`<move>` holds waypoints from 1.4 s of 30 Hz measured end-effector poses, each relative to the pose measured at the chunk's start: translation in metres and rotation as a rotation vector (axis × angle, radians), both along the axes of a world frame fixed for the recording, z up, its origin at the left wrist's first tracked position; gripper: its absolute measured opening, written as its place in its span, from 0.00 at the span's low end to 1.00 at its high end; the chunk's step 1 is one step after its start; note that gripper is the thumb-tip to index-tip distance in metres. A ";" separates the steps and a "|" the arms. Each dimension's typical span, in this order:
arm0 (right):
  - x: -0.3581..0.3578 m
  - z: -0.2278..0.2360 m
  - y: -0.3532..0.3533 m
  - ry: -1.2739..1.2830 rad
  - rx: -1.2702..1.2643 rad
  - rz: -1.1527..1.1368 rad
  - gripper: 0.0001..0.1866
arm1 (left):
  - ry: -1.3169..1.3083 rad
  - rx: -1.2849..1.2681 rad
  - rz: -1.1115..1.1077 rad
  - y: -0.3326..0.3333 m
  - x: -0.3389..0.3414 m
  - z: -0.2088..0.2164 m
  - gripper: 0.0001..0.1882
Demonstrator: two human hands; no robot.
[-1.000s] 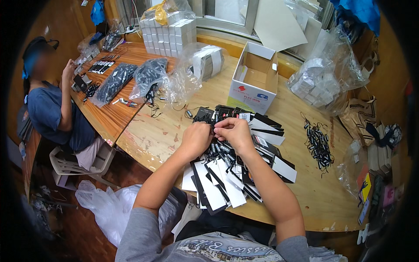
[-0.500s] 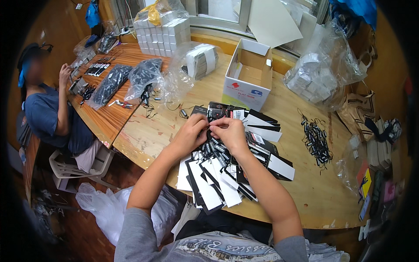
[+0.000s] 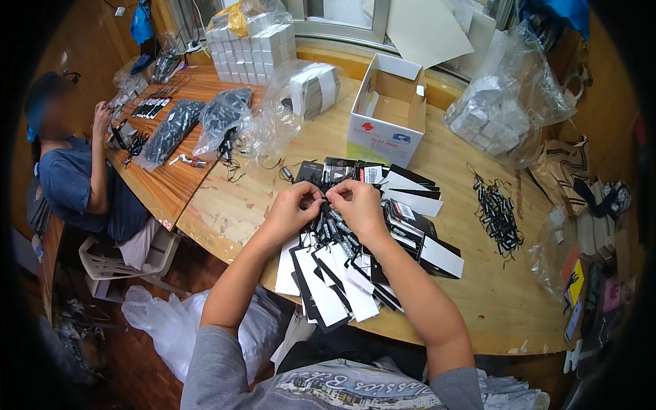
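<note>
A fanned heap of hang tags [image 3: 333,301], black and white cards on black strings, lies spread at the table's front. Over the middle of this heap, my left hand [image 3: 294,210] and my right hand [image 3: 360,210] face each other with fingertips nearly touching. Each one pinches thumb to fingers on the thin black tag strings, which the fingertips partly hide. Below the hands, a cluster of black strings with small dark seals [image 3: 336,229] runs down onto the cards. More tags [image 3: 412,201], some with white labels, fan out to the right of my right hand.
An open white carton [image 3: 387,109] stands behind the tags. Right of it lie a pile of black strings [image 3: 495,215] and a bag of small boxes [image 3: 488,116]. White boxes [image 3: 251,51] are stacked far left. A co-worker [image 3: 75,171] sits at the left table [image 3: 205,78].
Both hands have shifted slightly; my left fingers have turned a little and the fingertips stay close together. The whole view has tilted slightly. The heap of tags looks much the same.
</note>
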State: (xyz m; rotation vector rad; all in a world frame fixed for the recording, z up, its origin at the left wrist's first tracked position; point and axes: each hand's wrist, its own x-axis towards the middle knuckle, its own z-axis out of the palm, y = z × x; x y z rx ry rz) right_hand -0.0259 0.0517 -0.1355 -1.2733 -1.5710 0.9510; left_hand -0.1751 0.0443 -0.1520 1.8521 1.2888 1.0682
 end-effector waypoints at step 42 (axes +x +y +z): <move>-0.007 0.006 -0.011 -0.516 0.440 0.196 0.05 | -0.211 -0.601 -0.241 0.025 -0.028 -0.002 0.04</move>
